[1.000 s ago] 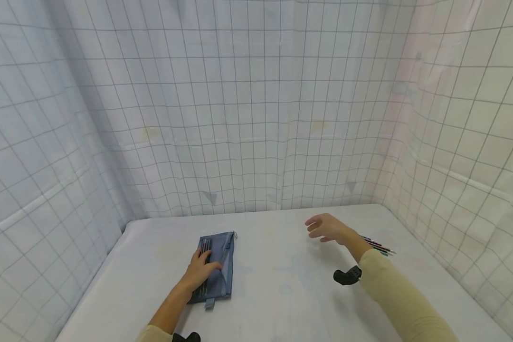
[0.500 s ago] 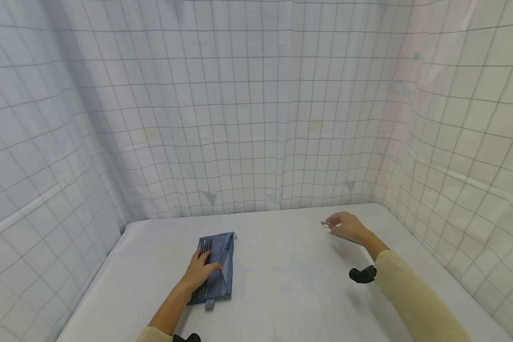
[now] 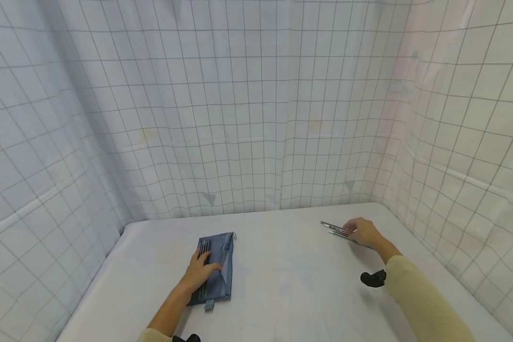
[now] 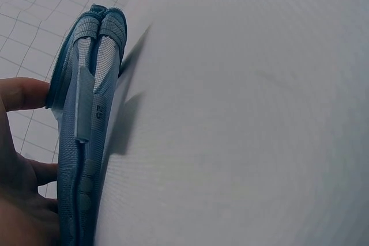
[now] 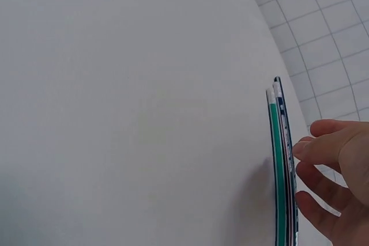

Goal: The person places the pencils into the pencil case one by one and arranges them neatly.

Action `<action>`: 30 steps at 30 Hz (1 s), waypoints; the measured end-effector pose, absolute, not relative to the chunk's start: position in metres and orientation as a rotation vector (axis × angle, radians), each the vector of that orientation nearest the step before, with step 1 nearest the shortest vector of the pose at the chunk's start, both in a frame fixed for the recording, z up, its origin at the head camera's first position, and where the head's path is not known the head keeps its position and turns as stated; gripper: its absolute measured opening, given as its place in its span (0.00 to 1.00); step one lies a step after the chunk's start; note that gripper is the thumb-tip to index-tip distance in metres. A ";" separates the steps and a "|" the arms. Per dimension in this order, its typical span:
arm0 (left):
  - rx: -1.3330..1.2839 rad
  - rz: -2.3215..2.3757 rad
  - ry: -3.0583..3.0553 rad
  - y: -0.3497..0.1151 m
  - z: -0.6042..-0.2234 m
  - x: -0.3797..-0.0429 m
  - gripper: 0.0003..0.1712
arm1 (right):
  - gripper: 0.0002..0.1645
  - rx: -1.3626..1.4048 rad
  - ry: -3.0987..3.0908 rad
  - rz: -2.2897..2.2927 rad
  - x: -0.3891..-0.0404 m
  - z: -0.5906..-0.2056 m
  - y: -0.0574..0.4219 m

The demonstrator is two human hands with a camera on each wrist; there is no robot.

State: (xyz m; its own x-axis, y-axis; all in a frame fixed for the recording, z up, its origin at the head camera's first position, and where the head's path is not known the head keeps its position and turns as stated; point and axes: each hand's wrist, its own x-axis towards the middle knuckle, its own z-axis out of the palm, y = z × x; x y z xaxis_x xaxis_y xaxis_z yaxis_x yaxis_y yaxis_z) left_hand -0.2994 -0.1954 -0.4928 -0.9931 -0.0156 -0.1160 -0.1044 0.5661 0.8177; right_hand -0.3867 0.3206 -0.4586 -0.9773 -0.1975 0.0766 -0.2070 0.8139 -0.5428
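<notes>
My left hand (image 3: 198,270) rests on a blue zip pencil case (image 3: 222,254) at the left of the table, fingers spread over it. Several slim dark pencils (image 3: 205,245) show along the case's left side, partly under the fingers. In the left wrist view the case (image 4: 83,159) appears edge-on, its zip side facing the camera and a fingertip at its upper face. Over at the right, my right hand (image 3: 365,232) is at a small bundle of pencils (image 3: 332,226), fingers loosely bent. The right wrist view has its fingertips right beside the bundle, which includes a green pencil (image 5: 279,165).
A white cloth covers the table (image 3: 273,285). White sheets with a grid pattern hang as a back wall (image 3: 248,118) and as side walls to the left and right. A dark wrist device (image 3: 373,279) sits below my right forearm.
My right hand has moved right and slightly toward me along the pencils, uncovering their left ends. The left hand and pencil case have stayed in place.
</notes>
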 end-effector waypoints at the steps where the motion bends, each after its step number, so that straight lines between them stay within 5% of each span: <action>1: -0.104 1.414 2.697 -0.195 -0.493 -0.299 0.50 | 0.16 0.324 -2.977 0.885 -0.387 -0.461 0.323; 30: -0.106 1.441 2.691 -0.194 -0.491 -0.297 0.50 | 0.15 0.336 -2.955 0.731 -0.385 -0.484 0.330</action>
